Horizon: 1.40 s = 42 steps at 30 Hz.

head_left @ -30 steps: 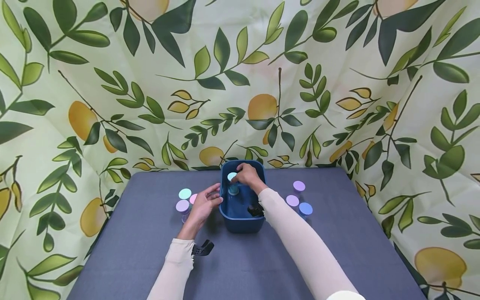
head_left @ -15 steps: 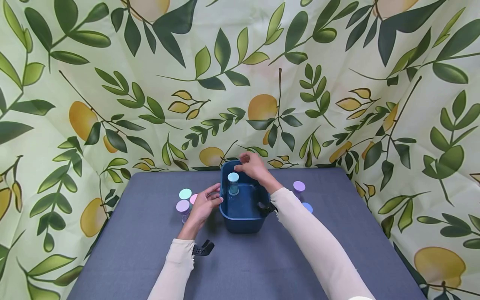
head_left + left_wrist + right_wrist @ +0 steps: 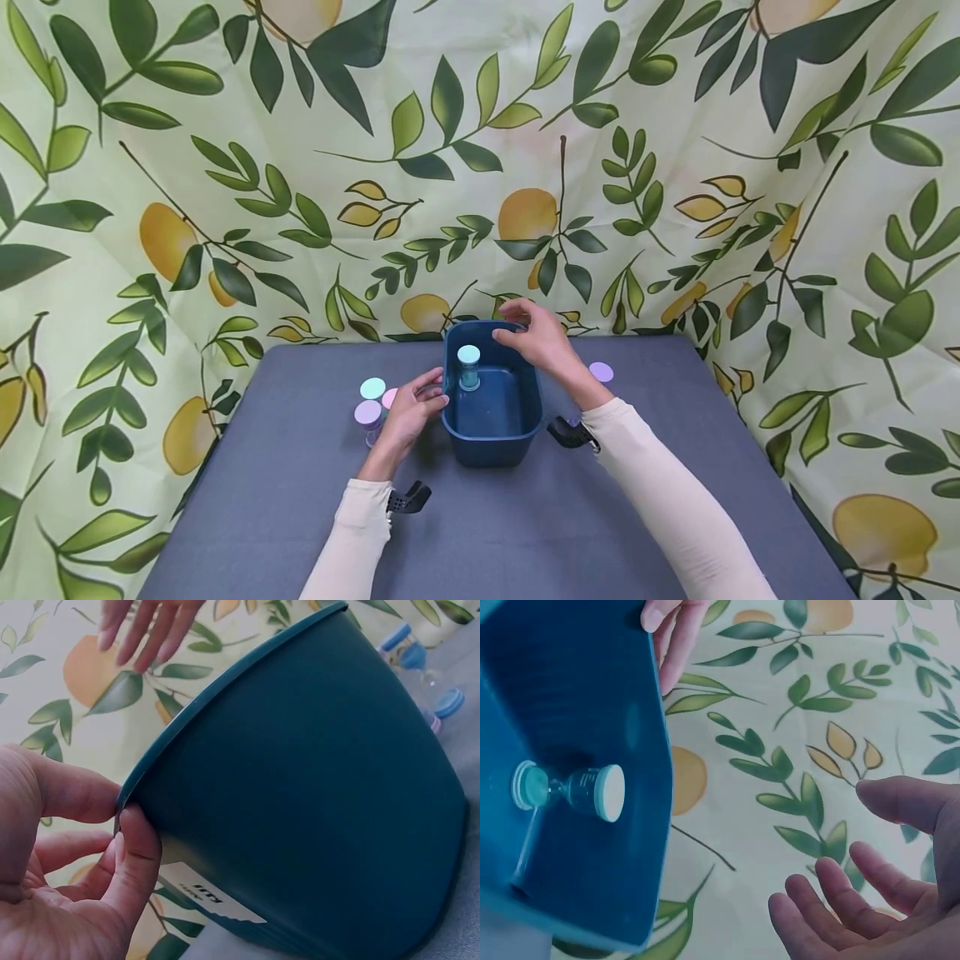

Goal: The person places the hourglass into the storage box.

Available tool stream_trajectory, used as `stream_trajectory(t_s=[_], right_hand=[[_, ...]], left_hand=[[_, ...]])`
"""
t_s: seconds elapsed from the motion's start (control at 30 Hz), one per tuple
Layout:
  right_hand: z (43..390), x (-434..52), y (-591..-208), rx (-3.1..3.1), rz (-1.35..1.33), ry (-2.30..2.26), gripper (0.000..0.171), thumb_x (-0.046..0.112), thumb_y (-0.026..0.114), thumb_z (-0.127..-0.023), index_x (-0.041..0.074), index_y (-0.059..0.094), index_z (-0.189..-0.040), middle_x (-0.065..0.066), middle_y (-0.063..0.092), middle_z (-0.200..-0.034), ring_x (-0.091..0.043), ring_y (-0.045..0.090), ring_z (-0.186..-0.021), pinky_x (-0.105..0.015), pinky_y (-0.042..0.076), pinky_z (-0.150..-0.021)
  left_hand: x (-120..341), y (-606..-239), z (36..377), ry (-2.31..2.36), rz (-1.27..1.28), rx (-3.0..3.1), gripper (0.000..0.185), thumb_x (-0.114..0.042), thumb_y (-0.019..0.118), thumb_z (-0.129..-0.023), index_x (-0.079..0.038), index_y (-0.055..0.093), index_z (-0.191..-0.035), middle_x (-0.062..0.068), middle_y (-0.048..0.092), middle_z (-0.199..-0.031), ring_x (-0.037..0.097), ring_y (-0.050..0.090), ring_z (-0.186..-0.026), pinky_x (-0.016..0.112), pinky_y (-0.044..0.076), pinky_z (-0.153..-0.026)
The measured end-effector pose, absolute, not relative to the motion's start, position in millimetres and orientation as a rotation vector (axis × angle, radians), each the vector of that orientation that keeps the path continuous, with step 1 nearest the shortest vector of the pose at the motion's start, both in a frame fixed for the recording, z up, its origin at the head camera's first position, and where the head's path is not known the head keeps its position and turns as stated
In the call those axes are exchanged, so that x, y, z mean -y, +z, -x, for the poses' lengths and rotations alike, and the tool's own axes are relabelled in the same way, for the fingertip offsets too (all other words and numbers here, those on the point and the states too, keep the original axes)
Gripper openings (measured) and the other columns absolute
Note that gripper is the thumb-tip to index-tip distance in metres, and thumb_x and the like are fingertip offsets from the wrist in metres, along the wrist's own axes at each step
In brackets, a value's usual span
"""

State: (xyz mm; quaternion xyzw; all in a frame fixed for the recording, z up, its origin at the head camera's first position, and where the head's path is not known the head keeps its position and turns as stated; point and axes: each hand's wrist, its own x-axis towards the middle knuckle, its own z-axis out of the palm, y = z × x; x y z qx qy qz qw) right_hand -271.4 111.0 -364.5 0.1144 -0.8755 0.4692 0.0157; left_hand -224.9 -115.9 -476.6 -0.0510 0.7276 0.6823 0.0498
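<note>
A dark blue plastic bin (image 3: 491, 452) stands near the back of the table. Inside, toward its left side, a small sand timer (image 3: 468, 367) with pale mint caps and teal sand stands upright; the right wrist view shows the timer (image 3: 570, 791) against the bin's wall. My left hand (image 3: 407, 417) pinches the bin's left rim between thumb and finger, seen closely in the left wrist view, above a white label (image 3: 210, 892). Over the bin's back right rim hovers my right hand (image 3: 542, 340), fingers spread and loosely bent, holding nothing.
Left of the bin stand sand timers with mint (image 3: 372, 388), lilac (image 3: 368, 412) and pink caps (image 3: 388, 397). To the right, a lilac-capped timer (image 3: 601, 372) shows beside my right wrist, which hides others. A leaf-patterned cloth (image 3: 300, 208) hangs behind the table.
My right hand has let go of the mint-capped sand timer, leaving it standing in the bin, and has moved up and to the right. My left hand stays at the rim.
</note>
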Motion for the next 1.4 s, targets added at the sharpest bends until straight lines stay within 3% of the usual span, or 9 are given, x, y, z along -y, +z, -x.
stream_trajectory(t_s=[0.6, 1.17, 1.4], right_hand=[[231, -183, -395, 2.646, -0.296, 1.29, 0.04, 0.022, 0.072, -0.088, 0.007, 0.061, -0.123, -0.015, 0.063, -0.127, -0.034, 0.057, -0.123, -0.051, 0.042, -0.107], [203, -226, -448, 2.609, -0.24, 1.195, 0.036, 0.012, 0.074, -0.085, 0.002, 0.063, -0.118, -0.019, 0.064, -0.12, -0.036, 0.058, -0.114, -0.055, 0.045, -0.101], [193, -238, -470, 2.524, -0.302, 1.078, 0.037, 0.01, 0.078, -0.08, 0.004, 0.065, -0.114, -0.014, 0.064, -0.118, -0.032, 0.057, -0.113, -0.048, 0.043, -0.096]], left_hand=[[116, -477, 223, 2.083, 0.114, -2.206, 0.054, -0.003, 0.063, -0.09, -0.008, 0.051, -0.143, 0.018, 0.052, -0.141, 0.031, 0.056, -0.121, 0.033, 0.055, -0.091], [116, -478, 223, 2.083, 0.133, -2.22, 0.054, -0.001, 0.063, -0.089, -0.009, 0.052, -0.142, 0.014, 0.056, -0.136, 0.021, 0.058, -0.11, 0.028, 0.055, -0.084], [116, -478, 224, 2.069, 0.146, -2.23, 0.053, -0.002, 0.063, -0.09, -0.01, 0.052, -0.142, 0.014, 0.056, -0.136, 0.024, 0.059, -0.112, 0.031, 0.055, -0.086]])
